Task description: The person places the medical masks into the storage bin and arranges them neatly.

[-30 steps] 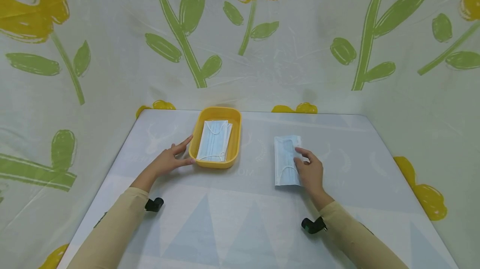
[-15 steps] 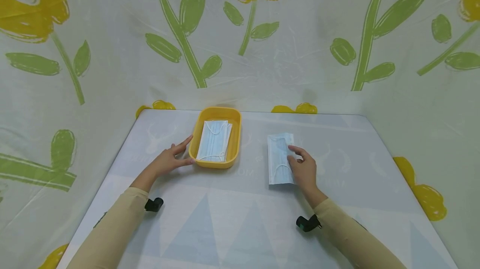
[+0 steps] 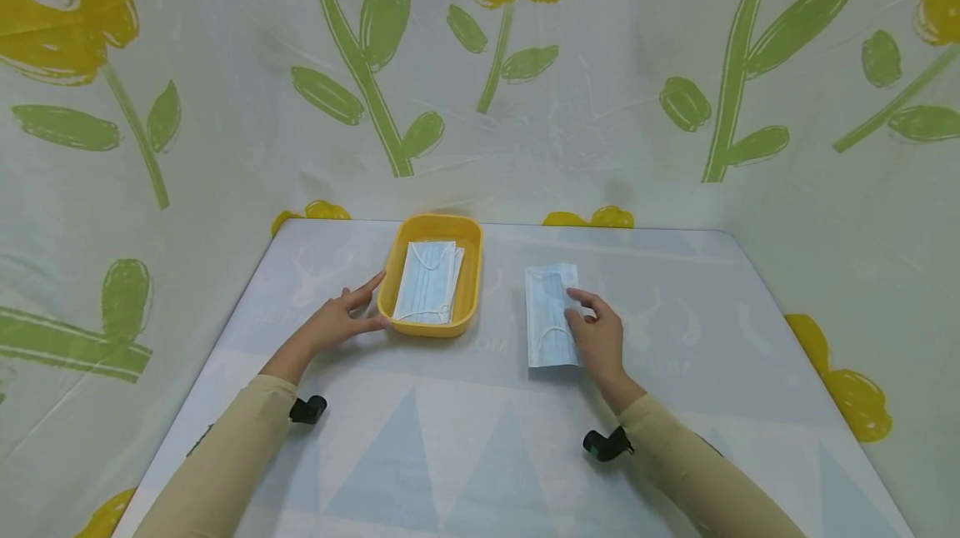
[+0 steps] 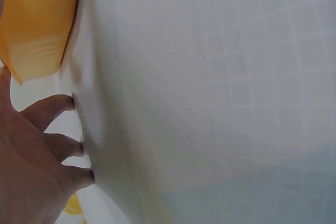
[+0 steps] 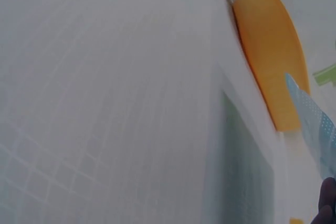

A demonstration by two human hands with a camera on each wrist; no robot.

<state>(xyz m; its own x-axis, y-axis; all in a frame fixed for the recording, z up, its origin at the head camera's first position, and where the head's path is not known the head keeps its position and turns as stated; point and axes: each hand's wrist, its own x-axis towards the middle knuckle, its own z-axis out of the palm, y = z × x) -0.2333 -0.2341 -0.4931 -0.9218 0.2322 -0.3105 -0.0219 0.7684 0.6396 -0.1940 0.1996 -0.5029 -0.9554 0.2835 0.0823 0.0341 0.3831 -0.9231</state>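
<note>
A yellow tray [image 3: 471,305] stands at the back of the table, left of the middle, with blue face masks [image 3: 426,281] lying overlapped inside. My left hand [image 3: 341,320] touches the tray's left side with spread, fairly straight fingers; in the left wrist view its other fingertips [image 4: 79,148] rest on the tabletop. To the right of the tray, my right hand [image 3: 597,336] pinches the right edge of another pleated blue face mask [image 3: 549,317] between thumb and fingers. In the right wrist view this mask [image 5: 310,116] is held above the table, its shadow below.
The white table [image 3: 465,438] carries a pale triangle pattern. A flower-printed curtain [image 3: 600,88] encloses its back and sides. Black wrist cameras [image 3: 307,410] stick out beside both sleeves.
My right hand has moved left toward the tray, carrying the face mask with it. The left hand and the tray have stayed where they were.
</note>
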